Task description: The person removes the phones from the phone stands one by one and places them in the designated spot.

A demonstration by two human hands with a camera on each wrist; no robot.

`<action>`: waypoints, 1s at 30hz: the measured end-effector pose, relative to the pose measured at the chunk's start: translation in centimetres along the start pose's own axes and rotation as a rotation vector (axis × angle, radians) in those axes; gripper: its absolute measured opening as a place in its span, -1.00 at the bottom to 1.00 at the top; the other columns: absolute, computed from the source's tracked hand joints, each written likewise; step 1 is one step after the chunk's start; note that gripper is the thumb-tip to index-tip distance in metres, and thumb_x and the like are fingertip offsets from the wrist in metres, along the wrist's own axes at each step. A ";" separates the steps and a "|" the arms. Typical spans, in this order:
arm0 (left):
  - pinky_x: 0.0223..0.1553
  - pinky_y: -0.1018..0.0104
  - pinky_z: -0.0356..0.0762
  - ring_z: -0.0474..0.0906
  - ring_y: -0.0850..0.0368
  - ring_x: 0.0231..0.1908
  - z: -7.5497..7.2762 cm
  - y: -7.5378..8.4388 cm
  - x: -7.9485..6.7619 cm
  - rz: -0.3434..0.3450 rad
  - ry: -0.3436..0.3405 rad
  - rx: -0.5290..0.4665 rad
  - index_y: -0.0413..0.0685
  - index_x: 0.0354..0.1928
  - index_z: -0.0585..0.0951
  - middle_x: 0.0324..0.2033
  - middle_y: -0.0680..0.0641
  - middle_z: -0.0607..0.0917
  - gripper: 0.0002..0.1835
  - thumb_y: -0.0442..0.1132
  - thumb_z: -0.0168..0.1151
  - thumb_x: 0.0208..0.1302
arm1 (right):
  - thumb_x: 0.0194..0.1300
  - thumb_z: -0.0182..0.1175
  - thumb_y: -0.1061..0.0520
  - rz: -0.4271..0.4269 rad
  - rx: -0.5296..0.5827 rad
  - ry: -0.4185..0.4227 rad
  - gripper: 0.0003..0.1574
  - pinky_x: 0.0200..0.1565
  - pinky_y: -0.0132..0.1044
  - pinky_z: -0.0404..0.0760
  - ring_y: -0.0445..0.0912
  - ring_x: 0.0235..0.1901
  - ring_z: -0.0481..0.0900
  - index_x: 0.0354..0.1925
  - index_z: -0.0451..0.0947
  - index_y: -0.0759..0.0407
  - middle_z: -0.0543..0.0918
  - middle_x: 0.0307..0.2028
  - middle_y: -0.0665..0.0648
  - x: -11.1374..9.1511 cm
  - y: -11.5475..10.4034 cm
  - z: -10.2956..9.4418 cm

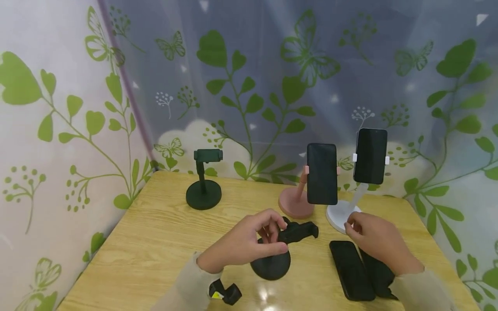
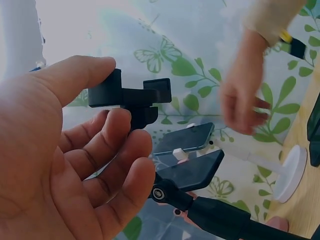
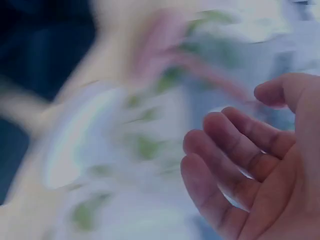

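My left hand [image 1: 253, 237] is at the black phone stand, whose round base [image 1: 272, 267] rests on the table. Its thumb and fingers pinch one end of the stand's clamp [image 2: 142, 95], which carries no phone. In the left wrist view the stand's jointed arm [image 2: 215, 215] shows below the fingers. Loosely curled and holding nothing, my right hand [image 1: 379, 237] hovers in front of the white phone stand [image 1: 338, 215]. Below it a black phone [image 1: 352, 270] lies flat, beside another dark flat thing [image 1: 375, 270] partly hidden by the hand and sleeve.
Behind the hands, a pink stand [image 1: 289, 202] holds a phone [image 1: 322, 175]; the white stand holds another phone [image 1: 371, 156]. A dark green stand [image 1: 204, 196] without a phone stands at the back left. A leaf-patterned curtain [image 1: 249, 86] hangs behind the wooden table [image 1: 155, 233].
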State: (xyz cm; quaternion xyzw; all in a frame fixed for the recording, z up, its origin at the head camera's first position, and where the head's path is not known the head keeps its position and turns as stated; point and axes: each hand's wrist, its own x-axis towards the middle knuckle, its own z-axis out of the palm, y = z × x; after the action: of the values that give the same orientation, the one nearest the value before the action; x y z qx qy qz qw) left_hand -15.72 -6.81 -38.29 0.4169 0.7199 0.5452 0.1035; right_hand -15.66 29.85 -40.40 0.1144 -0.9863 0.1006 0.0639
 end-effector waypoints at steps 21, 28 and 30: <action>-0.18 0.31 0.66 0.57 0.30 -0.35 0.3 -0.5 0.1 0.027 -0.006 0.045 0.01 -0.02 0.60 -0.36 0.11 0.62 -0.82 -0.17 0.35 0.43 | 0.44 0.13 0.24 -0.518 0.536 0.699 -0.69 0.11 -0.52 0.45 -0.15 -0.11 0.58 0.06 0.63 0.33 0.68 -0.11 0.20 -2.0 -11.7 -4.4; -0.20 0.32 0.65 0.57 0.31 -0.34 0.4 -0.7 0.0 0.036 -0.002 0.058 0.00 -0.04 0.60 -0.36 0.12 0.63 -0.84 -0.17 0.34 0.43 | 0.56 0.08 0.07 -0.502 0.510 0.714 -0.67 0.01 -0.49 0.47 -0.18 -0.17 0.56 0.02 0.66 0.25 0.69 -0.12 0.12 -2.1 -11.9 -3.3; -0.21 0.33 0.64 0.57 0.31 -0.34 0.3 -0.6 0.1 0.037 0.004 0.066 0.01 -0.05 0.61 -0.36 0.13 0.63 -0.84 -0.17 0.34 0.43 | 0.58 0.08 -0.04 -0.507 0.482 0.711 -0.62 -0.02 -0.47 0.47 -0.19 -0.18 0.55 0.02 0.66 0.20 0.69 -0.12 0.09 -2.0 -12.0 -3.3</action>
State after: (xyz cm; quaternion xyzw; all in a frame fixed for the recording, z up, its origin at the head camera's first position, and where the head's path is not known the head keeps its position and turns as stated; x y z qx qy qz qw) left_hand -15.88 -6.59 -38.94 0.4323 0.7300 0.5235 0.0783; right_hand -10.51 19.53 -35.31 0.3207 -0.7932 0.3397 0.3906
